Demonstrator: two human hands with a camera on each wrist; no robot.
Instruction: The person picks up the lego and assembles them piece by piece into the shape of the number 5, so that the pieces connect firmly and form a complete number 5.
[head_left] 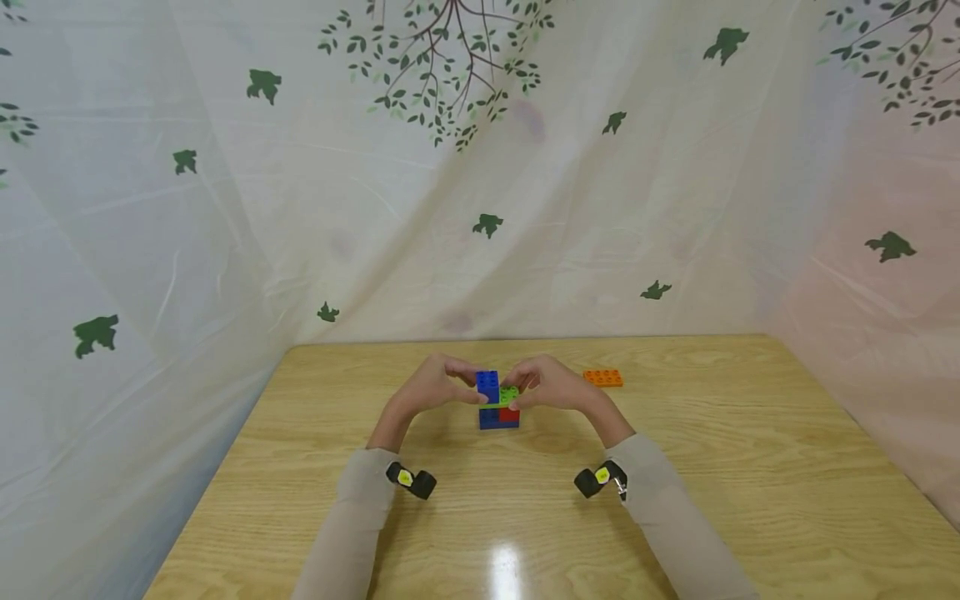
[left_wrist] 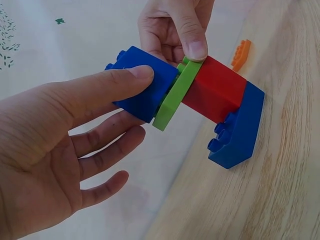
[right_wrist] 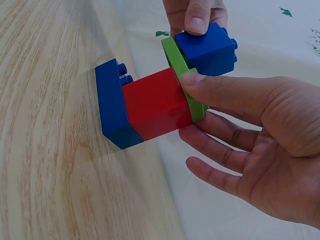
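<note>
My left hand (head_left: 437, 386) pinches a blue toy brick (left_wrist: 147, 95) between thumb and fingers. This brick sits at the left end of a thin lime-green plate (left_wrist: 172, 97), with a narrow gap along part of the seam in the left wrist view. With thumb and fingertips, my right hand (head_left: 551, 383) pinches the right end of the plate. Below that end a red brick (right_wrist: 155, 102) stands on the right part of a wider blue base piece (right_wrist: 111, 107). Bare studs show on the base's left part, under the plate's overhang.
An orange plate (head_left: 603, 378) with studs lies on the wooden table (head_left: 510, 500), right of my right hand. Behind the table hangs a pale curtain (head_left: 555, 275) printed with green birds and branches. Both wrists carry small black cameras.
</note>
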